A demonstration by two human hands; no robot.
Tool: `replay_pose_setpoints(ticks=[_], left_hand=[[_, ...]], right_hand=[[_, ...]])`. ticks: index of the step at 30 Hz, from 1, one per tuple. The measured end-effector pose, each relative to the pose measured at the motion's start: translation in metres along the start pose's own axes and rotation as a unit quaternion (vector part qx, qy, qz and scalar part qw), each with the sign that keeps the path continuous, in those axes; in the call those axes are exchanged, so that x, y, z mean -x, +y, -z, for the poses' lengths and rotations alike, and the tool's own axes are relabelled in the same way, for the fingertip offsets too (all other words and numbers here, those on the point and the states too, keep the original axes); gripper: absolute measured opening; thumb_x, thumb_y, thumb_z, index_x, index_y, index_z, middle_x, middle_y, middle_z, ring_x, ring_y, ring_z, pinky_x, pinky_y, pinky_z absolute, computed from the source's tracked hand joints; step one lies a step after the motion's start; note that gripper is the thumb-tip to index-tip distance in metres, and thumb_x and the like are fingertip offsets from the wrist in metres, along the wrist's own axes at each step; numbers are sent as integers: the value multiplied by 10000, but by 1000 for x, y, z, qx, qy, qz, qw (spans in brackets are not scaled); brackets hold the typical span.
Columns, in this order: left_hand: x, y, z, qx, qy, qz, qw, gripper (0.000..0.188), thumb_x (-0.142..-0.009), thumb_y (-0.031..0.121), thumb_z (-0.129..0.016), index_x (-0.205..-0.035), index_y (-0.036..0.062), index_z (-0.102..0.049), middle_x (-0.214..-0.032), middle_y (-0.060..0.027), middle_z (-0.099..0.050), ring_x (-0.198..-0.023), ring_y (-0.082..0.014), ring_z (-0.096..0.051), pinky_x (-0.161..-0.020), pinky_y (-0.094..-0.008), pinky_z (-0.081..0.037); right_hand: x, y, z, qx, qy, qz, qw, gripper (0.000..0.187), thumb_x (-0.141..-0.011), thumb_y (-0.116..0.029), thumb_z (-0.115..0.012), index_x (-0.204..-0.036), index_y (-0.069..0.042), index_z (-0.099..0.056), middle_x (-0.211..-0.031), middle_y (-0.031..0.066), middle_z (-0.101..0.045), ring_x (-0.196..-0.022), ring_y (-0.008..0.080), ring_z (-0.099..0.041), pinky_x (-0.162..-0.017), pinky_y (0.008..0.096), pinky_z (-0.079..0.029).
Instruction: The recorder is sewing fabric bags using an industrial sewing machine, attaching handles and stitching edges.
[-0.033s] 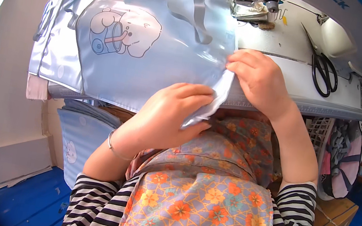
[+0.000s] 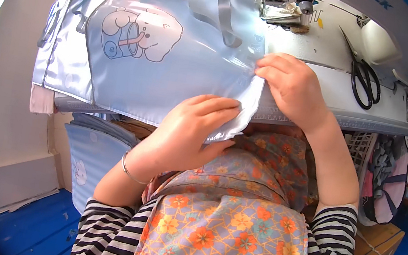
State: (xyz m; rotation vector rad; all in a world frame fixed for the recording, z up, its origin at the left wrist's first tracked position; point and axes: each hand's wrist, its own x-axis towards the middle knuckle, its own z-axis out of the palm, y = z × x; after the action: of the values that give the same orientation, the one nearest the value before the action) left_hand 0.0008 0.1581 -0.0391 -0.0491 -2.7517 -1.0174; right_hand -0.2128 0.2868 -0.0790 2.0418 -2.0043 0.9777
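A shiny light-blue fabric panel [image 2: 167, 86], printed with a cartoon animal and carrying grey straps [image 2: 223, 9], lies across the sewing table. Its right edge is gathered up between my hands, with a pale underside showing. My left hand [image 2: 191, 125] is closed around the near corner, thumb below and fingers on top. Farther along that edge, my right hand [image 2: 291, 88] pinches the fabric between thumb and fingertips. The sewing machine's needle area [image 2: 302, 6] is just beyond the panel's far right edge. Part of the gripped edge is hidden under my fingers.
Black scissors [image 2: 365, 84] lie on the white machine bed to the right. A ruler strip [image 2: 371, 125] runs along the table's front edge. Below left hangs a stack of similar blue panels [image 2: 88, 157]. A cardboard box [image 2: 380, 249] and a white basket [image 2: 360, 145] stand at lower right.
The gathered edge between my hands has shifted slightly, and a little more of its pale underside shows by my left fingers. Both hands stay in nearly the same place.
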Motion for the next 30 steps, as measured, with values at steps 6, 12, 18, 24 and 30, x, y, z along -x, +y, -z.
replay_pose_setpoints(ticks=[6,12,18,24,30], left_hand=[[-4,-16,-39,-159,114,-53,979,407,-729,31,-649,-1133,-24,-640,-1212,-136,-635,-1129,-306,-608,-1010,-453,-469],[-29,-28,-48,-177,141,-38,973,366,-773,29,-604,-1135,-16,-628,-1232,-127,-616,-1178,-292,-585,-1049,-468,-441],[-35,-36,-46,-175,144,-21,974,358,-818,21,-620,-1172,-24,-618,-1270,-152,-593,-1206,-324,-568,-1066,-482,-427],[53,-36,-22,-67,163,-33,984,302,-823,-15,-628,-1123,-18,-660,-1232,-182,-625,-1099,-378,-619,-941,-428,-515],[225,-87,30,-179,153,272,933,348,-721,-47,-666,-1060,32,-683,-1171,-139,-664,-1104,-364,-619,-964,-437,-501]], right_hand=[[-11,13,-8,19,23,0,1000,239,-772,77,-618,-989,1,-683,-1079,117,-690,-1034,309,-655,-891,396,-547],[1,-2,-6,33,31,-24,999,319,-770,84,-601,-1068,-1,-680,-1141,129,-675,-1072,322,-638,-936,404,-532],[7,-24,-9,16,24,-37,999,309,-786,88,-585,-1072,8,-669,-1159,142,-668,-1091,338,-628,-966,409,-517],[0,-3,-9,71,-9,-35,997,302,-803,107,-572,-1069,-4,-662,-1161,137,-676,-1096,323,-635,-970,401,-510],[-14,1,-20,103,-7,-44,994,200,-884,33,-609,-1059,-36,-678,-1142,98,-698,-1087,282,-651,-951,376,-517]])
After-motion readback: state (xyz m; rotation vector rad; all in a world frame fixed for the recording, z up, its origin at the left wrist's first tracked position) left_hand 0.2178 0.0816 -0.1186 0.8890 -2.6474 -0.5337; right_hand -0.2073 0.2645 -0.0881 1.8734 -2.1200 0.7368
